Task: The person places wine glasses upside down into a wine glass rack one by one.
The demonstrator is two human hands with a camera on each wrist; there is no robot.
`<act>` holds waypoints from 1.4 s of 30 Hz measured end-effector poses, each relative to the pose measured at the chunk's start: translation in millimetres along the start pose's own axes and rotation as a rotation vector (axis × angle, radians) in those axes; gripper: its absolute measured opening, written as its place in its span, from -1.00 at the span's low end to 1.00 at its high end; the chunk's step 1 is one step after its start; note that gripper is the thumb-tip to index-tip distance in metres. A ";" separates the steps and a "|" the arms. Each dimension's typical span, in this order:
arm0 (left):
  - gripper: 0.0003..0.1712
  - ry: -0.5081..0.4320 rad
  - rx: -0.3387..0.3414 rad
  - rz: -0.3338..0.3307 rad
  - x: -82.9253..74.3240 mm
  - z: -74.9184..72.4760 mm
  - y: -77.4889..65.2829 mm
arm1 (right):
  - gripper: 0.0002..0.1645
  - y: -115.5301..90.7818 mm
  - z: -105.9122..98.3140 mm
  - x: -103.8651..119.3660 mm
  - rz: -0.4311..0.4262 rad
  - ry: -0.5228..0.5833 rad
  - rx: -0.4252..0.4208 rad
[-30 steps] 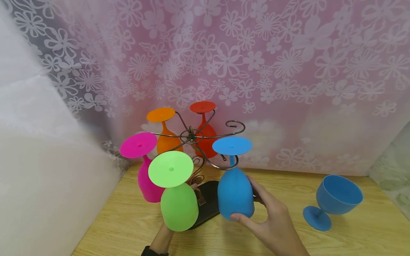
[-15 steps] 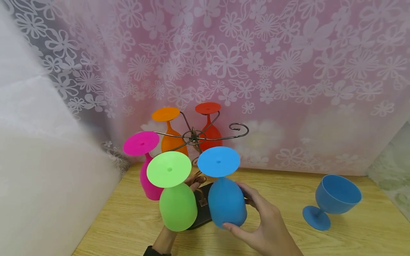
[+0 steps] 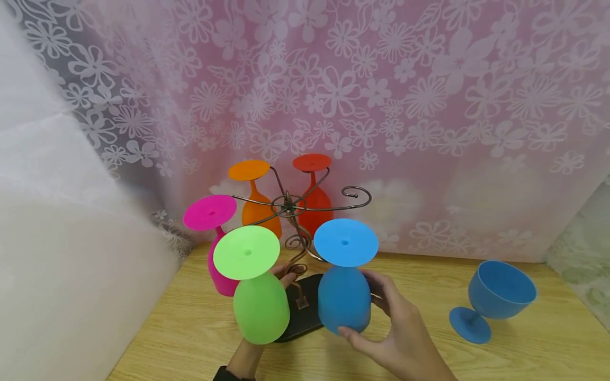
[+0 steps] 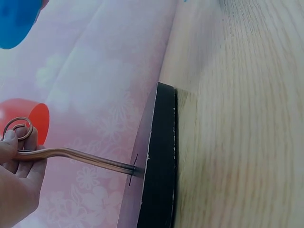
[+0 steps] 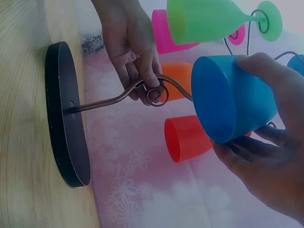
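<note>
My left hand (image 4: pixel 21 187) grips the bronze stem (image 5: pixel 109 101) of a wire goblet rack, beside a small curl of wire, above its black oval base (image 3: pixel 300 317). With thumb and fingers, my right hand (image 3: pixel 400 328) holds a blue goblet (image 3: pixel 344 299) by its bowl, mouth down. One rack arm runs behind this goblet's foot in the head view. Upside down on the other arms hang a green goblet (image 3: pixel 261 309), a magenta goblet (image 3: pixel 209 212), an orange goblet (image 3: pixel 257 209) and a red goblet (image 3: pixel 315 203). A curled hook (image 3: pixel 356 193) at the back right carries nothing.
A second blue goblet (image 3: pixel 500 291) stands on its foot at the right of the wooden table (image 3: pixel 410 270). A pink flowered curtain (image 3: pixel 381 106) hangs behind the table, with a white sheet (image 3: pixel 71 238) on the left.
The blue goblet in my right hand came toward me and left off the hook, then went back a little to the right. The rack shifted slightly right. My left hand keeps its grip.
</note>
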State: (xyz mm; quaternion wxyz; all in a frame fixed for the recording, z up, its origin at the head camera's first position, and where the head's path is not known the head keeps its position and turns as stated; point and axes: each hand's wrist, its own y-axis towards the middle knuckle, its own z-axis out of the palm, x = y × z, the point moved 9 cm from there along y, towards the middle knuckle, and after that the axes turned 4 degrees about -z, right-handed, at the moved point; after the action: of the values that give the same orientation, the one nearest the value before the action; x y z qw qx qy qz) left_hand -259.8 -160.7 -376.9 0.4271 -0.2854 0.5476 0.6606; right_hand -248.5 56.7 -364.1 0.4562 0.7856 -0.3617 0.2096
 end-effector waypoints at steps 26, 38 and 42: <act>-0.67 0.250 -0.189 -0.283 17.3 -8.0 2.4 | 0.09 -2.8 -26.7 4.4 -0.046 -0.023 -0.030; -0.75 0.421 -0.254 -0.213 18.0 -20.3 4.8 | -0.08 -13.1 -134.4 -28.3 0.040 -0.307 -0.367; -0.79 0.365 -0.209 -0.207 21.3 -22.0 7.0 | -0.12 -24.6 -163.7 -50.4 0.150 -0.422 -0.435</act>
State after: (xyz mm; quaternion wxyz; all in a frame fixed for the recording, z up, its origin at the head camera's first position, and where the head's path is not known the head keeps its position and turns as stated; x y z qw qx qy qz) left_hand -278.0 -176.8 -396.7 0.3545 -0.4976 0.5122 0.6036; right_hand -262.5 225.7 -330.0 0.5118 0.6666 -0.5418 -0.0072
